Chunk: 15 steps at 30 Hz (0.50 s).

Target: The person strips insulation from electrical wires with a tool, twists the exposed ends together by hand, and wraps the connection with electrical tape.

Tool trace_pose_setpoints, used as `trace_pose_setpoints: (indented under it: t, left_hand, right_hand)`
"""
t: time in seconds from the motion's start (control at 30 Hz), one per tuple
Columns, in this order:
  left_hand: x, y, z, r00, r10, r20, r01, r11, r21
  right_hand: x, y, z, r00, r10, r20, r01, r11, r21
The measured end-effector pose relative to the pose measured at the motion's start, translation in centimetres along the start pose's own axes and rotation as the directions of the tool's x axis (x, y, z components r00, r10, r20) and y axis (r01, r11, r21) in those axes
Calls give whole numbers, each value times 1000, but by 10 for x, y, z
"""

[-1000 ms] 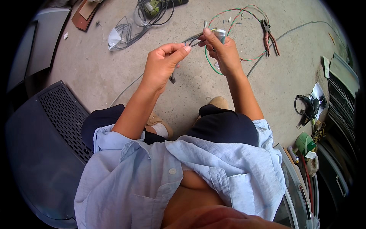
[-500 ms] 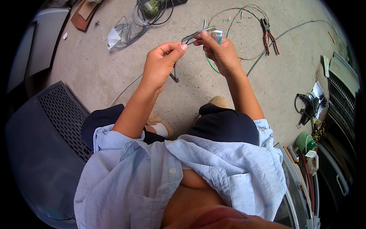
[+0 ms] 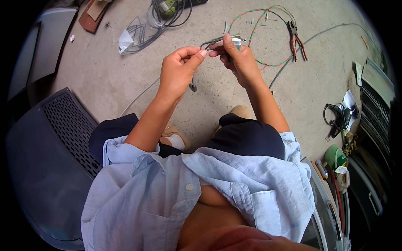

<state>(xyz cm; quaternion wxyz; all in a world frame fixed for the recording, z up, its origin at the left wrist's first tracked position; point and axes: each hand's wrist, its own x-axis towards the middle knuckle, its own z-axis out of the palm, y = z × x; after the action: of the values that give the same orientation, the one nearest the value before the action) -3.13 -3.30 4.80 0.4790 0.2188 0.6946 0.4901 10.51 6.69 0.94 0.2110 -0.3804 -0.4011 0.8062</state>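
My left hand [image 3: 176,75] pinches a grey cable [image 3: 193,87] between thumb and fingers, with the cable hanging below them. Thin exposed wires [image 3: 211,42], some blue and yellow-green, bend from that pinch toward my right hand [image 3: 245,67]. My right hand is closed round a small teal object with a white top [image 3: 237,44]; its thumb lies over the wires, and fingertips nearly meet my left thumb. Beyond it on the concrete floor lie a loop of red and green wire [image 3: 272,64], small loose pieces [image 3: 253,21] and black pliers with red handles [image 3: 300,47].
At the top are a green power tool [image 3: 167,9] and bagged, coiled cable [image 3: 138,39]. A perforated dark panel [image 3: 50,167] stands at lower left, other panels [image 3: 54,42] upper left. Right: black corded item [image 3: 337,117], green container [image 3: 335,155], metal grilles [image 3: 372,100]. A long grey cable [image 3: 326,29] crosses the floor.
My right hand has shifted slightly down and left with the teal object, its thumb now more upright over the wires. My left hand has moved only a little.
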Motion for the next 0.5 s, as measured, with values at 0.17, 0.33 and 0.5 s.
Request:
trace_pose_setpoints:
  t: [0.17, 0.33, 0.5]
  left_hand:
    - [1, -4, -1, 1000, 4, -3, -4, 1000, 0]
    - [2, -8, -2, 998, 56, 30, -59, 995, 83]
    - [2, -10, -1, 998, 54, 34, -57, 993, 99]
  right_hand:
    - [1, 4, -2, 998, -59, -25, 59, 998, 9]
    - [2, 9, -8, 998, -54, -39, 52, 997, -49]
    - [2, 9, -8, 993, -117, -18, 115, 988, -100]
